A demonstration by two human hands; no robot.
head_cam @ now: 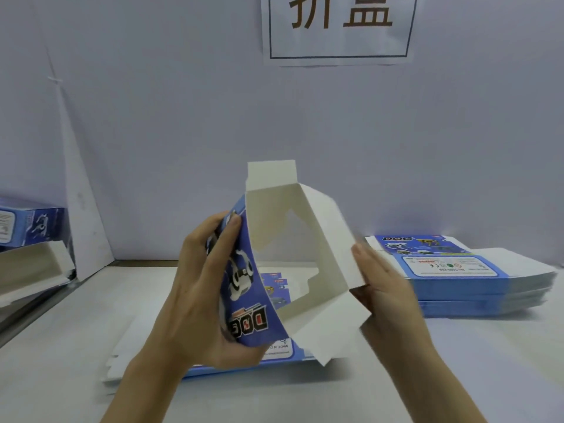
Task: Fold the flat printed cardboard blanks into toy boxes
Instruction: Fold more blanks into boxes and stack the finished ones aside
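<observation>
A blue printed cardboard blank (293,239), partly folded with its white inside facing me, is held up above the table in the middle of the view. My left hand (201,288) grips its blue printed panel, thumb on the front and fingers curled round the bottom edge. My right hand (384,288) presses with straight fingers against the white right-hand panel; it is blurred. A white flap stands up at the top of the blank. A flat blank (274,355) lies on the table under my hands.
A stack of flat blue blanks (464,279) lies at the right on the white table (457,377). Folded boxes (27,227) sit at the far left. A pale wall with a paper sign (338,29) stands right behind the table.
</observation>
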